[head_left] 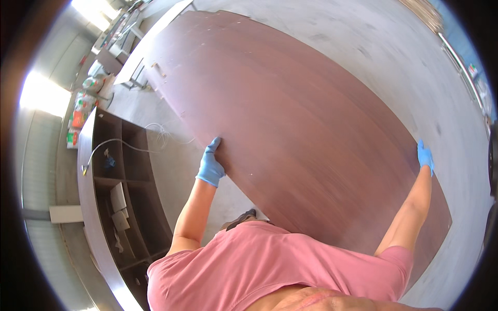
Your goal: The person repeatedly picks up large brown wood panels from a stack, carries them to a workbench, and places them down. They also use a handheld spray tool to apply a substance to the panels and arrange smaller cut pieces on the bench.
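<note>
A large reddish-brown wooden panel stretches out in front of me, its near part reaching under my chest. My left hand, in a blue glove, grips its left edge, the thumb showing at the rim and the fingers mostly hidden below. On the opposite long edge, my right hand, also in a blue glove, is closed round the rim; part of its fingers is out of sight. Small pale specks and a few chips lie on the panel's surface.
Left of me stands a dark shelf cabinet with open compartments, a pale hose over it and loose boards inside. A white-topped table is at the far left. Containers line the left wall. Grey floor lies to the right.
</note>
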`<action>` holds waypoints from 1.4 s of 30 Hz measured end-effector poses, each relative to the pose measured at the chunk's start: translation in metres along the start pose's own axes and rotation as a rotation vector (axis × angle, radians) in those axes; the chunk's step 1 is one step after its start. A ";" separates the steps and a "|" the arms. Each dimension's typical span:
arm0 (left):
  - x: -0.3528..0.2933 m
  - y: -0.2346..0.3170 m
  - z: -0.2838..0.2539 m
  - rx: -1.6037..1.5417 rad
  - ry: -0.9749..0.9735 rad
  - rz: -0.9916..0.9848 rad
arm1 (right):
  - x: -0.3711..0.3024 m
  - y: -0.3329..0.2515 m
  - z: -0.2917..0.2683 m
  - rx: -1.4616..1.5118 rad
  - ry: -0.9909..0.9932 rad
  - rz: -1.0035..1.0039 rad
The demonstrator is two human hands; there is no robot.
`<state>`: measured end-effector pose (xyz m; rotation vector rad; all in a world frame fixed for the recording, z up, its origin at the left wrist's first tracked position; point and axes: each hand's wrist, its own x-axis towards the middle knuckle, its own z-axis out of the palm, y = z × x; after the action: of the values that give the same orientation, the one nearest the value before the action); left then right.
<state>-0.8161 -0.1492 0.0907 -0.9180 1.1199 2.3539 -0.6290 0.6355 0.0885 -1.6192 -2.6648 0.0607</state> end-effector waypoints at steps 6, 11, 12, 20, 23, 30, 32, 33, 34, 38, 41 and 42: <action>0.014 0.008 -0.025 -0.121 -0.022 -0.043 | -0.061 -0.119 -0.032 -0.082 0.028 -0.075; 0.034 -0.002 -0.049 -0.120 -0.239 -0.260 | -0.180 -0.304 -0.014 0.055 0.524 -0.873; 0.026 0.003 -0.057 -0.113 -0.315 -0.299 | -0.226 -0.345 -0.015 0.144 0.551 -1.038; 0.051 0.141 -0.260 0.088 -0.165 -0.142 | -0.496 -0.550 -0.027 0.307 0.318 -1.382; 0.078 0.223 -0.357 -0.087 0.020 -0.027 | -0.558 -0.610 -0.019 0.258 0.288 -1.378; 0.134 0.402 -0.529 -0.283 0.298 0.275 | -0.675 -0.773 0.008 0.451 0.332 -1.554; 0.147 0.462 -0.565 -0.155 0.416 0.373 | -0.711 -0.833 0.016 0.595 0.219 -1.637; 0.156 0.491 -0.583 -0.096 0.437 0.455 | -0.726 -0.865 0.023 0.627 0.217 -1.688; 0.161 0.523 -0.606 -0.032 0.467 0.539 | -0.741 -0.900 0.032 0.638 0.195 -1.738; 0.179 0.649 -0.714 0.479 0.930 0.838 | -0.801 -1.039 0.067 0.735 -0.017 -1.798; 0.155 0.743 -0.791 0.755 1.452 0.675 | -0.861 -1.138 0.067 0.755 -0.173 -1.911; 0.162 0.781 -0.777 0.800 1.492 0.555 | -0.873 -1.161 0.064 0.719 -0.164 -1.946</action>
<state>-1.0725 -1.2316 0.0374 -2.1776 2.7548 0.8157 -1.2589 -0.6747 0.0773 1.2622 -2.4743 0.8495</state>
